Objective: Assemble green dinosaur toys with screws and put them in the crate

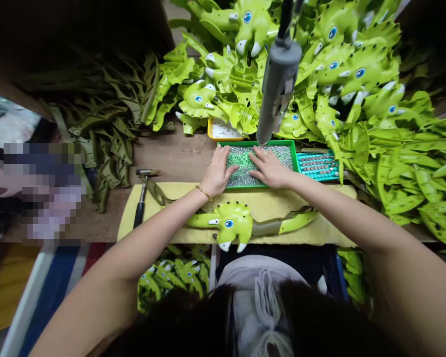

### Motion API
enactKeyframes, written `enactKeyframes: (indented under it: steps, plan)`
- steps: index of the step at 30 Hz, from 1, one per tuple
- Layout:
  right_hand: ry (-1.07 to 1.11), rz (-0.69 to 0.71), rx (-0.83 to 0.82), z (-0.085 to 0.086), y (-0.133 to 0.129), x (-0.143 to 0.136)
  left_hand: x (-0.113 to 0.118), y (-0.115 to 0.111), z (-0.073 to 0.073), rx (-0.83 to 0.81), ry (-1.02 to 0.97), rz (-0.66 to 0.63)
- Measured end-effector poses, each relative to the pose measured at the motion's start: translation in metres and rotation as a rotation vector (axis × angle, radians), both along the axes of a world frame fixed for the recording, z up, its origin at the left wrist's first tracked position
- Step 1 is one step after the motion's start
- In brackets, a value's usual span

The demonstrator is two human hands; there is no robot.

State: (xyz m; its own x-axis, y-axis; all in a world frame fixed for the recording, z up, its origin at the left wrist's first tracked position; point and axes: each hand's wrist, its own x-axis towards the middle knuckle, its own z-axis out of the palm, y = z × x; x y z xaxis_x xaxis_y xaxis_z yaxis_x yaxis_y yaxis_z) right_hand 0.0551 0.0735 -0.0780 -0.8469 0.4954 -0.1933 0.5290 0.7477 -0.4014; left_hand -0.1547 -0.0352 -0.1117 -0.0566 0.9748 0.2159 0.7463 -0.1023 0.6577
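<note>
Both palms rest flat on a layer of small silvery screws [284,150] in a green tray [296,157]. My left hand [218,171] lies at the tray's left end, fingers stretched out, a gold bangle at the wrist. Towards the middle and right is my right hand [270,167], its fingers spread. Between the hands a patch of green holed surface shows through the screws. Just above the right fingers hangs the tip of a grey electric screwdriver [278,84]. Nearer me, a green dinosaur-head toy [233,224] with a blue eye lies on a yellow cloth [182,238].
Green toy shells [241,79] are heaped at the back and right, olive curved parts [111,124] at the left. A hammer [141,198] lies left on the cloth. A teal tray [317,166] with pegs adjoins the green one; a yellow tray [225,139] stands behind.
</note>
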Motion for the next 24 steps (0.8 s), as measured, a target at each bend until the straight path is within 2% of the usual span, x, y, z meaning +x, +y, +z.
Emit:
enactKeyframes:
  steps: [3, 4, 6, 8, 10, 12, 14, 16, 18, 20, 22, 24]
  plan:
    - [0.103, 0.225, -0.042, -0.003, -0.013, -0.048, -0.002, 0.0, 0.0, -0.023, -0.026, 0.011]
    - [0.128, 0.304, -0.055, -0.003, -0.013, -0.054, -0.003, 0.0, 0.0, -0.026, -0.032, 0.012]
    - [0.15, 0.415, -0.061, -0.001, -0.008, -0.045, -0.005, 0.0, 0.0, -0.036, -0.032, 0.007]
    - [0.139, 0.411, -0.002, 0.002, 0.004, -0.012, -0.005, 0.001, 0.0, -0.054, -0.022, -0.003]
    - [0.102, 0.339, 0.093, 0.004, 0.017, 0.024, -0.004, 0.001, 0.001, -0.071, -0.017, -0.005]
    - [0.071, 0.279, 0.155, 0.002, 0.026, 0.044, -0.003, 0.002, 0.002, -0.084, -0.02, -0.002]
    - [0.093, 0.268, 0.176, -0.007, 0.029, 0.035, -0.002, 0.003, 0.003, -0.092, -0.02, -0.001]
    - [0.152, 0.283, 0.185, -0.019, 0.027, 0.004, -0.002, 0.003, 0.004, -0.095, -0.013, -0.002]
    - [0.189, 0.345, 0.182, -0.03, 0.025, -0.032, -0.003, 0.002, 0.005, -0.1, 0.001, -0.005]
    - [0.186, 0.438, 0.177, -0.038, 0.029, -0.048, -0.004, 0.002, 0.006, -0.111, 0.015, -0.011]
    - [0.163, 0.508, 0.192, -0.041, 0.039, -0.036, -0.005, 0.001, 0.006, -0.114, 0.016, -0.019]
    - [0.135, 0.491, 0.231, -0.039, 0.051, -0.004, -0.004, 0.001, 0.005, -0.101, 0.011, -0.027]
